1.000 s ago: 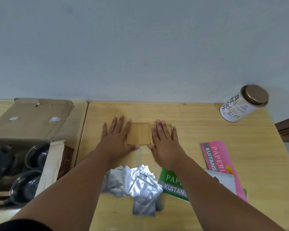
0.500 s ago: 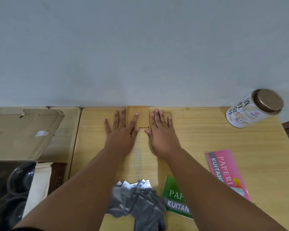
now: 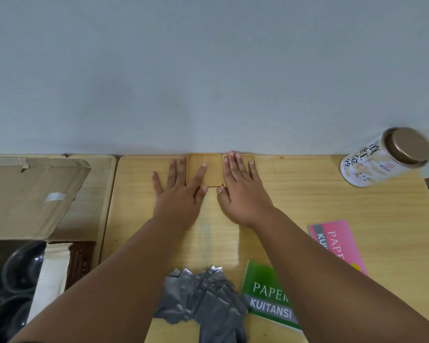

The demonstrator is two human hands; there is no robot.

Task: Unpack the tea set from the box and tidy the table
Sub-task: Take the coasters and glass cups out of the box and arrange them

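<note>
Head view: both palms flat on the tabletop (image 3: 307, 201), fingers spread, nothing grasped. Left hand (image 3: 181, 194) has its index finger and thumb over the near left corner of the left coaster (image 3: 208, 174). Right hand (image 3: 240, 191) covers most of the right coaster (image 3: 252, 160). The two square wooden coasters lie side by side, edges touching, hard against the wall (image 3: 208, 82) at the far edge.

Step in hand, as I judge it: lining up unpacked pieces at the back of the tabletop. Coasters look placed. Next move calls for lifting both hands clear without nudging the pair, then reaching left to the open cardboard box (image 3: 30, 194), where dark cups (image 3: 22, 266) sit in the tray, unpacked as yet. They look glossy; a firm grip from above would suit.

Count:
- coasters: two
- tea tin (image 3: 382, 159), tilted in the wide lens, brown lid: one
- receipt books: two, green (image 3: 268, 293) and pink (image 3: 337, 243), the right forearm across both
- foil sachets (image 3: 201, 298): a loose heap near the front edge, number not countable
- cups in box: at least three showing, partly cut off.
</note>
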